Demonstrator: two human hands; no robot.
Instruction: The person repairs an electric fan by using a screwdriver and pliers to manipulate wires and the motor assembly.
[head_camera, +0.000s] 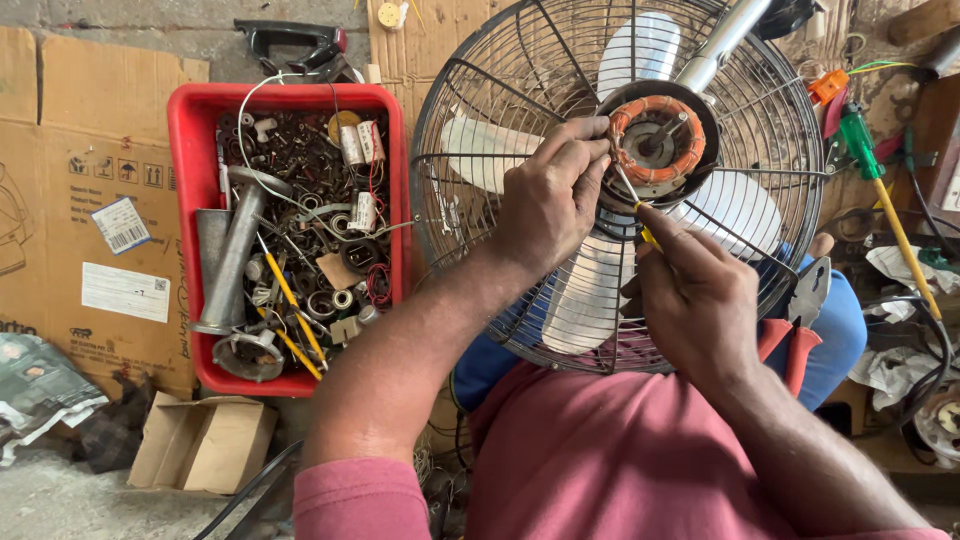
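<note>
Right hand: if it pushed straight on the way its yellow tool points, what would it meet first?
Probably the copper motor winding: the right hand aims its thin yellow tool up-left at the winding's lower edge, beside the left hand fingers. Depth is unclear.

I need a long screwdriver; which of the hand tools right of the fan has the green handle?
The long screwdriver with the yellow shaft; the pliers by the right hand have red handles.

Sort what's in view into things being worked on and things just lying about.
In use: left hand on the fan motor's copper winding; right hand with a thin yellow-handled tool; fan cage.
Lying about: red parts bin, pliers, green screwdriver, small cardboard box.
</note>
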